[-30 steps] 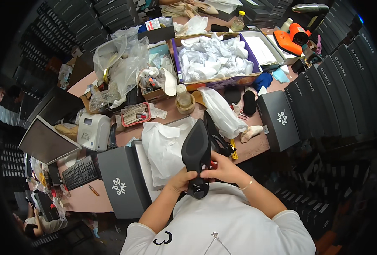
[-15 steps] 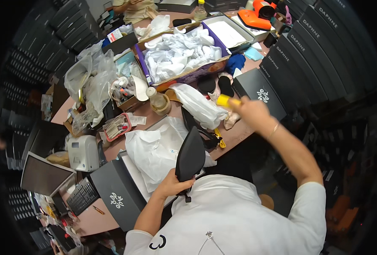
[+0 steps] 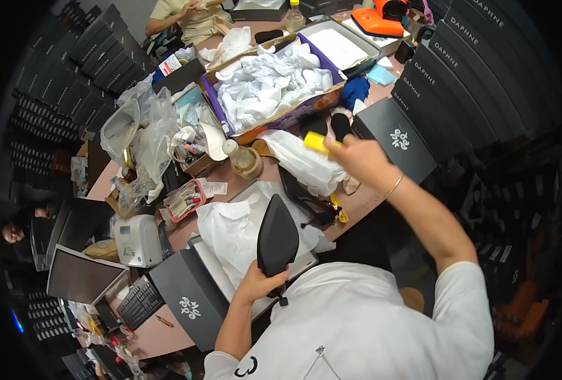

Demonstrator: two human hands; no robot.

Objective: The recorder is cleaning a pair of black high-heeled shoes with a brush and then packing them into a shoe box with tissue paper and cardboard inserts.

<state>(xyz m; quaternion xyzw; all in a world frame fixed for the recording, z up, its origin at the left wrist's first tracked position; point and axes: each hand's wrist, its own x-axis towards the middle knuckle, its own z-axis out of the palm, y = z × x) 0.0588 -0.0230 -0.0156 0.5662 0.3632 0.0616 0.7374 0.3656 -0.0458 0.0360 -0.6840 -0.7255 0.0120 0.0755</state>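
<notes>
My left hand (image 3: 261, 282) grips a black pointed shoe (image 3: 277, 235) at its heel end, with the dark sole turned up and the toe pointing away from me. Raised over the right side of the table, my right hand (image 3: 364, 163) is closed round a small yellow brush (image 3: 317, 143), apart from the shoe. Beyond the held shoe, white tissue paper (image 3: 230, 221) spills over an open shoebox. A second black shoe (image 3: 297, 190) lies to its right, beside a long white wrapped bundle (image 3: 306, 161).
A purple-edged carton (image 3: 212, 104) holds crumpled white paper. Nearby are a glass jar (image 3: 243, 161), a red-rimmed basket (image 3: 186, 199), a label printer (image 3: 137, 240) and a grey shoebox lid (image 3: 189, 304). Stacked grey boxes (image 3: 464, 82) wall the right. Another person (image 3: 189, 22) sits across the table.
My right hand has moved slightly left with the brush. The shoe in my left hand has tilted a little more upright. The whole view has shifted a little.
</notes>
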